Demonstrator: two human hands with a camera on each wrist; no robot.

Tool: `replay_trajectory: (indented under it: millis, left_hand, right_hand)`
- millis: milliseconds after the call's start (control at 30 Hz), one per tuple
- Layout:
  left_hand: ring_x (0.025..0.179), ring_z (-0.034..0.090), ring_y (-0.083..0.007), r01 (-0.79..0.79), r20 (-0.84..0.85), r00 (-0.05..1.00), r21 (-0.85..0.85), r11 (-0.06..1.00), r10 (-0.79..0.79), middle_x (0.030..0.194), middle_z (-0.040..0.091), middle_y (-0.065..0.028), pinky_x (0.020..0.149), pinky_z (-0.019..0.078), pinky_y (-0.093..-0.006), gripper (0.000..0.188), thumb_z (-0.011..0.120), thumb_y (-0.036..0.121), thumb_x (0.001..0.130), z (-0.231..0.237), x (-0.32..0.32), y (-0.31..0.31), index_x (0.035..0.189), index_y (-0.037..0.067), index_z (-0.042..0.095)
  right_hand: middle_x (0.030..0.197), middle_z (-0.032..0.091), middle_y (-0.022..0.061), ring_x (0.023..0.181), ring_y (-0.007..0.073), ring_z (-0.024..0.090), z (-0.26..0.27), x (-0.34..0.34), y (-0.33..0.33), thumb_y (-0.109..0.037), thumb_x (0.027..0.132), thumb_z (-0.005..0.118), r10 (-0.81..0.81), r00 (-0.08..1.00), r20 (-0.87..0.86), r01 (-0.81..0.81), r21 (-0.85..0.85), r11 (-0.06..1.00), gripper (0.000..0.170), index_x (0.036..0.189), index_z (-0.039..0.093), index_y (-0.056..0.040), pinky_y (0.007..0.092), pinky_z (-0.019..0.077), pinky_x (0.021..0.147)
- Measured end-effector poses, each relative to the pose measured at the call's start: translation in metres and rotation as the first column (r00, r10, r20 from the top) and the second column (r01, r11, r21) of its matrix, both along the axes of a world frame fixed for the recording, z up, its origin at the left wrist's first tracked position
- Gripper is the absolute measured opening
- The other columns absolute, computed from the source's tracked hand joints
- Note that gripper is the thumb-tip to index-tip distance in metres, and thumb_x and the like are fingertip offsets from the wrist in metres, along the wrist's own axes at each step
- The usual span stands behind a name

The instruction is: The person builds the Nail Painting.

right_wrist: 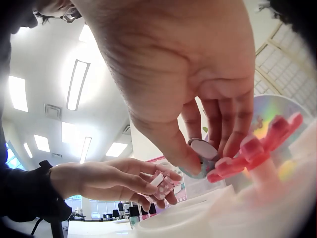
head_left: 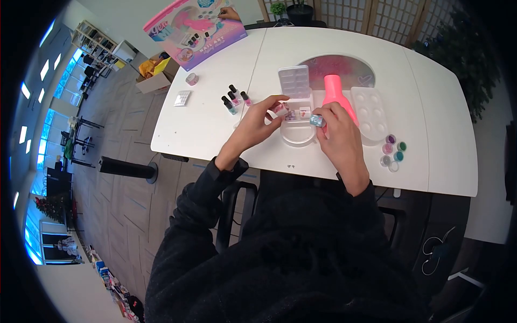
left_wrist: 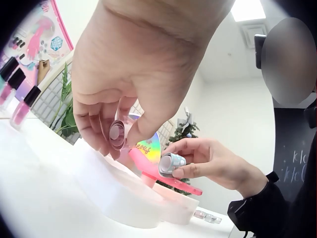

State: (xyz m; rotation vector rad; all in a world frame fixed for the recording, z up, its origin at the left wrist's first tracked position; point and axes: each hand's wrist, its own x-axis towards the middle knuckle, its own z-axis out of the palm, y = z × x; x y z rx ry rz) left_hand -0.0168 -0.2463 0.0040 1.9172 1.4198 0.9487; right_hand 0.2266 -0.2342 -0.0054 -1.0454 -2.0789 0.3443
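Note:
My left hand [head_left: 250, 129] holds a small roll of pink patterned film [right_wrist: 162, 186] by its fingertips, over the compartments of a white plastic station [head_left: 298, 141]. Between the thumb and fingers of my right hand [head_left: 343, 142] is a similar pale blue roll [head_left: 316, 120], its round end showing in the left wrist view. Another small pink-and-white roll [head_left: 305, 112] sits in a compartment between my hands. Behind them stands a raised, clear divided lid [head_left: 294, 81]. A bright pink plastic model hand [head_left: 333, 88] lies on the station close by my right hand, partly covered by it.
Several polish bottles [head_left: 230, 105] with black caps stand left of my left hand. A white palette tray [head_left: 370, 116] and several glitter pots [head_left: 398, 156] are at the right. Farther back are a mirror-like oval panel [head_left: 344, 67] and a nail art box [head_left: 200, 46].

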Motion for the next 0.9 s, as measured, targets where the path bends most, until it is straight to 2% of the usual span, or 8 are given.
replay_trajectory:
  millis: [133,200,333,400,567,633,800,900]
  left_hand:
    - [0.106,0.066,-0.0237,0.051,-0.114,0.993,0.081,0.995,-0.041,0.117,0.067,-0.0103,0.088,0.0550,-0.0361,0.040,0.067,-0.004,0.094,-0.012,-0.001,0.006,0.133,0.004,0.069]
    - [0.104,0.065,-0.0267,0.171,-0.252,0.960,0.184,0.968,-0.122,0.116,0.069,-0.0111,0.087,0.0533,-0.0350,0.039,0.070,-0.001,0.092,-0.015,0.000,0.009,0.131,0.005,0.070]
    - [0.105,0.063,-0.0281,0.180,-0.316,0.942,0.193,0.965,-0.112,0.112,0.069,-0.0098,0.090,0.0495,-0.0359,0.035,0.074,0.004,0.091,-0.013,-0.003,0.013,0.126,0.006,0.072]
    - [0.110,0.060,-0.0274,0.145,-0.461,0.885,0.132,0.981,-0.069,0.108,0.066,-0.0079,0.097,0.0423,-0.0405,0.032,0.072,0.010,0.095,-0.006,-0.001,0.007,0.127,0.009,0.070]
    - [0.115,0.057,-0.0261,0.104,-0.474,0.876,0.001,0.995,-0.091,0.108,0.067,-0.0071,0.103,0.0333,-0.0462,0.032,0.067,0.013,0.101,-0.009,0.001,0.004,0.133,0.013,0.065]
    - [0.116,0.056,-0.0259,0.100,-0.481,0.871,-0.031,0.995,-0.102,0.108,0.067,-0.0067,0.104,0.0321,-0.0471,0.033,0.065,0.013,0.103,-0.011,0.001,0.005,0.136,0.014,0.063]
    - [0.110,0.059,-0.0267,0.105,-0.421,0.907,0.207,0.973,-0.008,0.111,0.071,-0.0054,0.093,0.0339,-0.0449,0.029,0.069,0.007,0.097,-0.023,-0.002,0.011,0.126,0.012,0.068]
    - [0.108,0.060,-0.0256,0.117,-0.331,0.943,0.201,0.972,-0.045,0.116,0.072,-0.0045,0.092,0.0330,-0.0443,0.027,0.071,0.009,0.096,-0.032,-0.010,0.022,0.123,0.012,0.071]
  right_hand:
    - [0.108,0.068,0.0106,0.096,0.0327,0.069,-0.009,0.001,0.003,0.001,0.084,0.075,-0.011,1.000,-0.025,0.011,-0.002,1.000,0.031,0.113,0.066,-0.0080,0.0444,0.0547,0.081]
    - [0.108,0.069,0.0118,0.097,0.0332,0.069,-0.004,0.000,0.001,0.000,0.086,0.074,-0.009,1.000,-0.015,0.008,-0.063,0.998,0.032,0.115,0.065,-0.0078,0.0448,0.0543,0.082]
    - [0.110,0.070,0.0140,0.102,0.0341,0.066,-0.012,-0.002,0.005,-0.003,0.090,0.073,0.079,0.997,0.017,-0.077,-0.086,0.993,0.035,0.123,0.061,-0.0062,0.0456,0.0502,0.087]
    - [0.111,0.070,0.0138,0.105,0.0338,0.065,-0.012,-0.005,0.004,-0.005,0.092,0.073,0.103,0.993,0.057,-0.098,-0.089,0.991,0.035,0.124,0.060,-0.0052,0.0452,0.0472,0.091]
    - [0.116,0.071,0.0128,0.113,0.0314,0.062,-0.021,-0.013,0.003,-0.009,0.095,0.072,0.107,0.980,0.168,-0.095,-0.078,0.992,0.033,0.126,0.060,-0.0041,0.0430,0.0394,0.098]
    - [0.104,0.072,0.0140,0.110,0.0296,0.063,-0.023,-0.015,0.002,-0.006,0.094,0.070,0.093,0.981,0.169,-0.093,-0.005,0.996,0.029,0.121,0.062,-0.0006,0.0438,0.0394,0.096]
    - [0.105,0.072,0.0138,0.111,0.0294,0.062,-0.023,-0.014,0.002,-0.004,0.094,0.068,0.094,0.981,0.170,-0.092,-0.022,0.996,0.029,0.122,0.062,-0.0004,0.0437,0.0389,0.096]
    - [0.105,0.072,0.0136,0.111,0.0291,0.062,-0.023,-0.015,0.003,-0.002,0.093,0.067,0.099,0.979,0.180,-0.095,-0.028,0.995,0.030,0.123,0.062,-0.0004,0.0435,0.0385,0.096]
